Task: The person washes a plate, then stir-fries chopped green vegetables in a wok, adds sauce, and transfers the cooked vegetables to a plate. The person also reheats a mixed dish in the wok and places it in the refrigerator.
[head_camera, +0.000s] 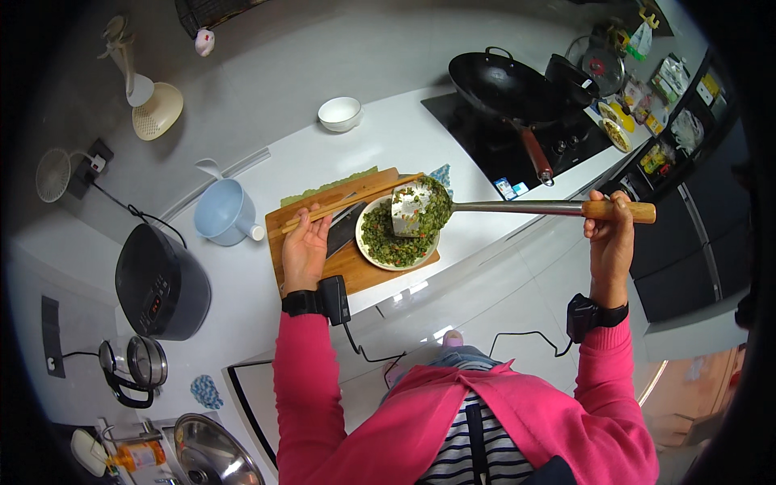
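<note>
My right hand (pixel 609 233) grips the wooden handle of a metal wok spatula (pixel 515 207). Chopped green food with red bits clings to the spatula's blade, which is over a white plate (pixel 362 253) heaped with the same chopped greens (pixel 388 242). In my left hand (pixel 309 248) is a pair of wooden chopsticks (pixel 357 202), whose tips reach the far edge of the blade. Beneath the plate lies a wooden cutting board (pixel 285 233). A kitchen knife (pixel 342 233) rests on the board, partly hidden by my left hand and the plate.
A black wok (pixel 503 88) with a red-brown handle stands on the cooktop (pixel 451 121). Behind the board sits a white bowl (pixel 340 114). Leftward are a light-blue pitcher (pixel 224 212), a black rice cooker (pixel 160 285), a glass kettle (pixel 142 364) and a steel basin (pixel 212 445).
</note>
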Demonstrator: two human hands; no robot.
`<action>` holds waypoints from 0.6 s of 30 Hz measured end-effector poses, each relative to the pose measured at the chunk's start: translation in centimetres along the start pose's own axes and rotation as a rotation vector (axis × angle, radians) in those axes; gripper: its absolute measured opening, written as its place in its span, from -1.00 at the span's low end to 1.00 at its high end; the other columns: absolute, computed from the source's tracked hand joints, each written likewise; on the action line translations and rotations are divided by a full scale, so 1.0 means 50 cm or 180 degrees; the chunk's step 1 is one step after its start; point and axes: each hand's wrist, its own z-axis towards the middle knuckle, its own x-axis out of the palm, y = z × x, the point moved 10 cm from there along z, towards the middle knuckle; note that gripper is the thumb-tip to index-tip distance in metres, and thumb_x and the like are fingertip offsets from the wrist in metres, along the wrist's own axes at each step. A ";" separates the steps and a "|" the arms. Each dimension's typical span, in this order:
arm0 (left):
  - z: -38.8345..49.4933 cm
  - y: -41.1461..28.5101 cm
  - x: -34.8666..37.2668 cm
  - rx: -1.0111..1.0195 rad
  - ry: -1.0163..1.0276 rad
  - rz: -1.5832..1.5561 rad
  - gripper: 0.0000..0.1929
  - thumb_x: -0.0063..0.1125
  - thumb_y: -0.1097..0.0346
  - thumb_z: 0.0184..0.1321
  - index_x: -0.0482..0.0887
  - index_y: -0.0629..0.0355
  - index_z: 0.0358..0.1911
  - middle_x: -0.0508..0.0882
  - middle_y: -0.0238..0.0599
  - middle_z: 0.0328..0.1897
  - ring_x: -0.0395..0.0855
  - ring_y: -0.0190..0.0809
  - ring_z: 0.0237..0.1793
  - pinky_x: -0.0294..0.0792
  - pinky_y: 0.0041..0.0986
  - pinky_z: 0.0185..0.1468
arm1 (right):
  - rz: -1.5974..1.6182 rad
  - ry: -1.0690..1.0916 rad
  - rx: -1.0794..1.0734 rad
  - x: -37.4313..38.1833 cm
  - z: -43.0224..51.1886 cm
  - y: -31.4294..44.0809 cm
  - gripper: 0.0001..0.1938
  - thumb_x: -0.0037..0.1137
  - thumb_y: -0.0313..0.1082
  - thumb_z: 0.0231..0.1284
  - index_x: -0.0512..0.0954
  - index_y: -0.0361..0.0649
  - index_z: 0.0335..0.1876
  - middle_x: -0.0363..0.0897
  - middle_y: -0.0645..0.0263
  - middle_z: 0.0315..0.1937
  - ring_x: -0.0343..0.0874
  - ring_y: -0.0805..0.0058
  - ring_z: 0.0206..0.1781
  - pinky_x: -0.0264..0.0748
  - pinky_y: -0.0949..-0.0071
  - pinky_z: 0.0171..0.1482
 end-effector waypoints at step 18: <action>0.031 0.023 -0.060 0.0111 -0.0249 0.0483 -0.90 0.01 0.36 0.29 0.49 0.19 -0.19 0.56 -0.18 -0.10 0.53 -0.23 -0.04 0.44 -0.35 0.12 | 0.0083 0.0053 0.0107 0.016 0.012 0.000 -0.72 0.00 -0.11 0.27 0.35 -0.16 -0.12 0.60 0.03 -0.21 0.50 0.56 -0.55 0.45 0.69 -0.50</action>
